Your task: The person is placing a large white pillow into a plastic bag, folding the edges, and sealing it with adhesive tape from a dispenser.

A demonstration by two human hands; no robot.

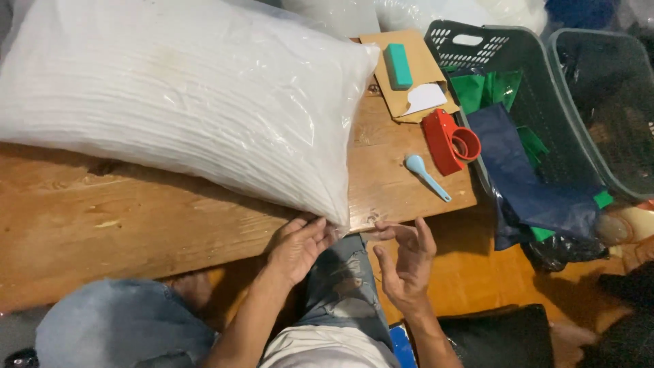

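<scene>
Pillow in clear plastic fills the upper left of the frame on the wooden bench; the left hand pinches its lower corner, while the right hand hovers open, empty, lower centre.

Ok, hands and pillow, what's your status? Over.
Left hand pinching the corner of the bagged pillow. Right hand open, empty, beside it. Red tape dispenser and blue scoop lie apart.
</scene>
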